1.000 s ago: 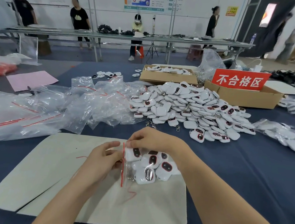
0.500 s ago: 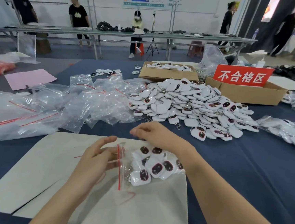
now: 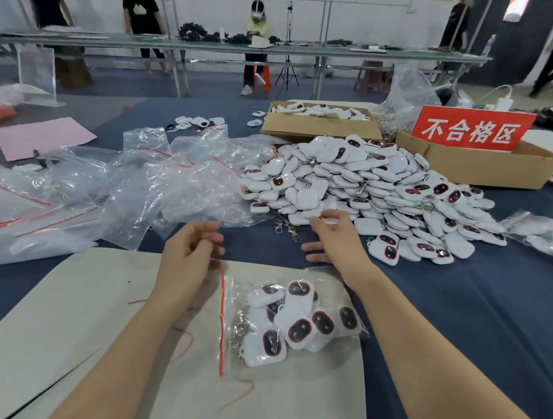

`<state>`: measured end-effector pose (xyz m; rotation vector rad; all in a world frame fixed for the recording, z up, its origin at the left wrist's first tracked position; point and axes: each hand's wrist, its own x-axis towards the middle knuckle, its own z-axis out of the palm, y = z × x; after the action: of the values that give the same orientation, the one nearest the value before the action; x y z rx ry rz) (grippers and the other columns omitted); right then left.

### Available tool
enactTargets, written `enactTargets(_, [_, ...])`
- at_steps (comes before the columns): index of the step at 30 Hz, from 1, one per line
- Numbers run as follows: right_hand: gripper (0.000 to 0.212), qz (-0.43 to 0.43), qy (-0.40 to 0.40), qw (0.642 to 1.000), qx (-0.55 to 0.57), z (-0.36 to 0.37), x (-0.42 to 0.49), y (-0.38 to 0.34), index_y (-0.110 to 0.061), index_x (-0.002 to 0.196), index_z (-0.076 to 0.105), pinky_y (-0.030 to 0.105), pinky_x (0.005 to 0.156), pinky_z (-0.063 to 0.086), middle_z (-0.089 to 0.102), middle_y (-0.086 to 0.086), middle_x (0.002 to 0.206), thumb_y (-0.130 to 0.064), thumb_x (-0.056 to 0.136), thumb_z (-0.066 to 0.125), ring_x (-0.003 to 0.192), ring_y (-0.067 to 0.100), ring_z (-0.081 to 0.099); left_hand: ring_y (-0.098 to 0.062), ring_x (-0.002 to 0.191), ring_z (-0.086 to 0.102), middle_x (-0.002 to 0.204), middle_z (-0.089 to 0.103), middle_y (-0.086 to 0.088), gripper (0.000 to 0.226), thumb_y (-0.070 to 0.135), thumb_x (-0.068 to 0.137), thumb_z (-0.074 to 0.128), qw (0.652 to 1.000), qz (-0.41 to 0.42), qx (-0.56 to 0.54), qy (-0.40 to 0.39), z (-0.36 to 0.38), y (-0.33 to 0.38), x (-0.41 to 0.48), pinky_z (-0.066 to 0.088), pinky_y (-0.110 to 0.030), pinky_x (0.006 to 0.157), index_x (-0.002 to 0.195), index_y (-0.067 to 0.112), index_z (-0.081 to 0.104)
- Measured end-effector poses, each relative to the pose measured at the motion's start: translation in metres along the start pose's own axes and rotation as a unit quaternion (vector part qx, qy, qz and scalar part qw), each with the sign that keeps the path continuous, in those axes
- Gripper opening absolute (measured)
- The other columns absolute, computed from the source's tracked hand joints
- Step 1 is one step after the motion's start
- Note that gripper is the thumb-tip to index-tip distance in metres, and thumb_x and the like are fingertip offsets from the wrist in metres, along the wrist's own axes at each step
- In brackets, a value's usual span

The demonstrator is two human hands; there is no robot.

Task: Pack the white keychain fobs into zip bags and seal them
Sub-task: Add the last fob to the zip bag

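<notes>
Both grips have come off the filled zip bag [image 3: 295, 324], which I held by its mouth a moment ago. It now lies flat on the white mat [image 3: 92, 310] at the near edge of the table [image 3: 477, 310]. Its red zip strip [image 3: 222, 321] is turned to the left, and the white keychain fobs [image 3: 266, 345] are bunched inside, several showing dark, red-rimmed faces.

My left grip [image 3: 194, 255] hovers just beside the far end of that strip, fingers loosely curled and holding nothing. My right grip [image 3: 333, 237] has reached forward off the mat to the near edge of the loose pile of fobs [image 3: 370, 190] in the middle of the table. Its fingertips bend down onto the nearest fobs and the thumb is spread to the side, but I cannot tell whether they hold one or only touch.

Crumpled empty zip bags [image 3: 157, 185] spread over the left side of the table, reaching the pile's left edge. Toward the far edge stand a cardboard box of fobs [image 3: 319, 126], just behind the pile, and a second cardboard box [image 3: 473, 163] to its right carrying a red sign [image 3: 472, 129]. More bagged fobs [image 3: 547, 236] lie at the right edge, and a pink sheet [image 3: 41, 135] at the left.
</notes>
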<state>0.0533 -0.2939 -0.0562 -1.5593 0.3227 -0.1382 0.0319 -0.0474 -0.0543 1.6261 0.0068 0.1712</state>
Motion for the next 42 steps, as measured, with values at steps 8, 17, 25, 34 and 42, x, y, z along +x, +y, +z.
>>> enactTargets(8, [0.024, -0.005, 0.024, 0.995, -0.1, 0.002, 0.026, -0.005, -0.019, 0.094, 0.057, 0.022, 0.037, 0.045, 0.067, 0.003, 0.087, -0.043, 0.095, 0.061, 0.047, 0.017, 0.068, -0.011, 0.073, 0.068, 0.095, 0.073, 0.0, 0.029, -0.007, 0.095, 0.053, 0.993, -0.023, -0.055, -0.104, 0.041, 0.01, 0.041, 0.057, -0.024, 0.06, 0.099, 0.014, 0.072])
enactTargets(17, [0.028, -0.109, 0.001, 0.984, -0.143, -0.001, 0.009, 0.011, -0.03, 0.089, 0.067, 0.019, 0.049, 0.048, 0.071, -0.007, 0.075, -0.057, 0.083, 0.062, 0.051, 0.008, 0.062, -0.012, 0.083, 0.066, 0.101, 0.071, 0.014, 0.041, -0.002, 0.095, 0.053, 0.982, 0.066, 0.035, -0.172, 0.063, -0.004, 0.053, 0.054, -0.02, 0.072, 0.111, 0.032, 0.069])
enactTargets(25, [0.04, -0.115, -0.077, 0.984, -0.116, 0.002, 0.006, 0.002, -0.032, 0.07, 0.067, 0.013, 0.051, 0.043, 0.072, -0.008, 0.075, -0.067, 0.084, 0.055, 0.057, 0.005, 0.061, -0.011, 0.098, 0.063, 0.122, 0.056, 0.019, 0.037, 0.032, 0.089, 0.073, 0.938, 0.186, 0.182, -0.229, 0.071, -0.008, 0.051, 0.044, -0.01, 0.08, 0.122, 0.045, 0.06])
enactTargets(34, [0.018, -0.141, -0.078, 0.983, -0.09, 0.005, 0.004, 0.003, -0.042, 0.093, 0.064, 0.014, 0.054, 0.045, 0.069, -0.015, 0.093, -0.059, 0.088, 0.059, 0.067, 0.007, 0.066, -0.012, 0.07, 0.064, 0.075, 0.067, -0.001, 0.042, 0.058, 0.1, 0.044, 0.958, 0.148, 0.162, -0.184, 0.074, -0.007, 0.046, 0.05, -0.037, 0.068, 0.099, 0.022, 0.066])
enactTargets(42, [0.008, -0.129, -0.09, 0.986, -0.049, 0.008, 0.008, 0.007, -0.039, 0.095, 0.069, 0.016, 0.054, 0.05, 0.072, -0.013, 0.084, -0.033, 0.095, 0.065, 0.068, 0.005, 0.068, -0.023, 0.077, 0.064, 0.078, 0.064, -0.009, 0.041, 0.051, 0.103, 0.039, 0.955, 0.104, 0.169, -0.219, 0.077, -0.009, 0.045, 0.052, -0.052, 0.076, 0.095, 0.016, 0.059])
